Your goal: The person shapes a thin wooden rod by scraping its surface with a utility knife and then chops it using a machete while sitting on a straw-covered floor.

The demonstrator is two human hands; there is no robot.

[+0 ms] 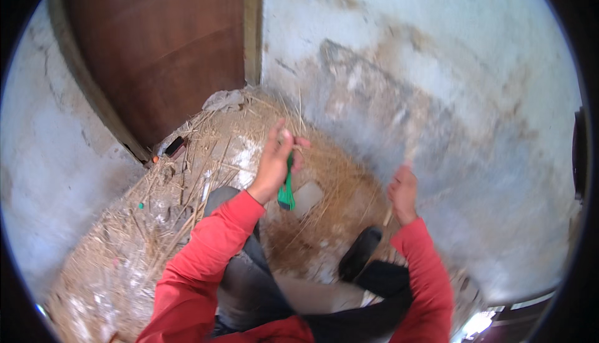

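My left hand [272, 163] is raised over the floor with its fingers bent and partly curled. Hanging from it is a bright green, strap-like thing [286, 194] that widens toward a darker lower end; its kind does not show. My right hand [404, 191] is closed in a fist in front of the stained wall, well apart from the left. A pale, blurred streak rises above its knuckles, and I cannot make out what the fingers hold. Red sleeves cover both forearms.
Dry straw [340, 168] and pale debris litter the floor. A flat grey stone [307, 198] lies below the green thing. My dark shoe [360, 252] is near the wall [486, 174]. A brown door [156, 49] stands at the back left, with a black object [174, 146] beside it.
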